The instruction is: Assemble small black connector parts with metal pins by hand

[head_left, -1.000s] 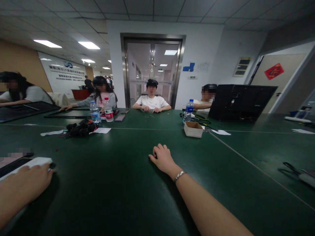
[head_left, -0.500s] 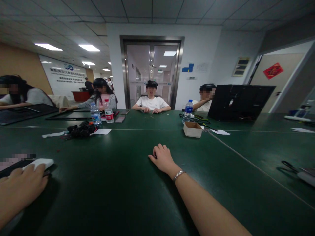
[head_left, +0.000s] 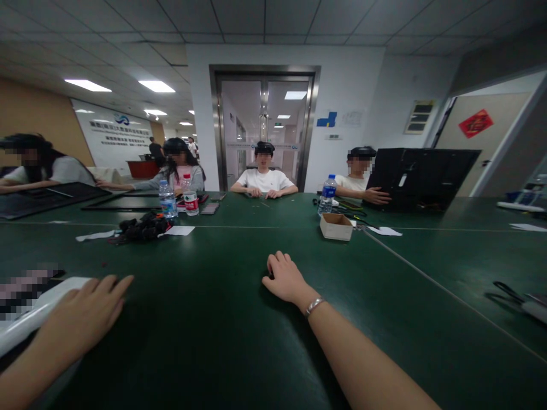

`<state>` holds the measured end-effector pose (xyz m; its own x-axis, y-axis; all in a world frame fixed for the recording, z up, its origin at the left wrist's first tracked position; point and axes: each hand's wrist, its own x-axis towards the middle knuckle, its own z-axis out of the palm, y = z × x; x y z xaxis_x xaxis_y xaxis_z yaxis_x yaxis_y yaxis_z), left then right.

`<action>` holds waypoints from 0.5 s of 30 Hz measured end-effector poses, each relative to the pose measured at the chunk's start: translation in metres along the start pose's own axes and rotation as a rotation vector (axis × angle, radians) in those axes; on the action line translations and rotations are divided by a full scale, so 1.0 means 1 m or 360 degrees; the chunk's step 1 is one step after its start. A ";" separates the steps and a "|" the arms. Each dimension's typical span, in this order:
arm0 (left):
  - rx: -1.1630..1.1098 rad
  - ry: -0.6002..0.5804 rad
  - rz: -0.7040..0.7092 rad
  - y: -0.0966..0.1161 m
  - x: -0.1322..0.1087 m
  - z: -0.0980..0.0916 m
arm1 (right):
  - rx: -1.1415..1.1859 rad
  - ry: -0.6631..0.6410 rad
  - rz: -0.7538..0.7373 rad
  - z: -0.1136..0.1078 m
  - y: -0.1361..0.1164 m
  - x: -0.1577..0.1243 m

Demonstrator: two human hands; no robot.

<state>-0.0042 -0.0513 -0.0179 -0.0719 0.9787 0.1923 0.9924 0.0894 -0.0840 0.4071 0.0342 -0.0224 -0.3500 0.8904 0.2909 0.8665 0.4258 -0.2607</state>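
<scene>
At the lower left, my left hand (head_left: 92, 307) lies with its fingers stretched out to the right and slightly apart. It is right beside a long white object (head_left: 32, 322) with a smooth, glossy surface, whose kind I cannot make out; a dark item lies beneath it. My right hand (head_left: 285, 278), with a silver bracelet (head_left: 315, 306) at the wrist, rests on the green tabletop (head_left: 205, 319) near the middle. Its fingers are curled under, with a small dark spot between thumb and forefinger. Whatever they may hold is hidden.
A small open cardboard box (head_left: 337, 229) stands ahead, with a water bottle (head_left: 328, 193) behind it. Left of centre are a black tangled heap (head_left: 143, 226), two bottles and paper. Several people sit around the table; one holds a large black panel (head_left: 423, 176).
My left hand has moved right, and its fingers have straightened from resting over the white object. My right hand stays nearly in place. Across the table, a person's hand has lowered to the black panel.
</scene>
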 end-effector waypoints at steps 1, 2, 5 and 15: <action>0.0076 0.0075 0.0125 0.025 0.001 -0.007 | -0.0010 -0.0002 0.0000 0.000 0.000 0.000; 0.0078 0.0090 0.0257 0.051 0.003 -0.012 | -0.0020 -0.0005 0.0009 -0.001 0.000 0.000; -0.0228 0.0092 0.0574 0.133 0.017 -0.025 | -0.0024 -0.0027 0.0051 -0.002 -0.001 -0.001; -0.1543 -0.0269 0.0589 0.297 0.085 -0.002 | -0.0103 0.0073 0.0123 0.004 0.022 0.002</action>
<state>0.2843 0.0578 -0.0246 0.3132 0.9345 0.1692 0.6045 -0.3336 0.7234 0.4237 0.0458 -0.0311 -0.2656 0.9113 0.3145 0.9121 0.3432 -0.2242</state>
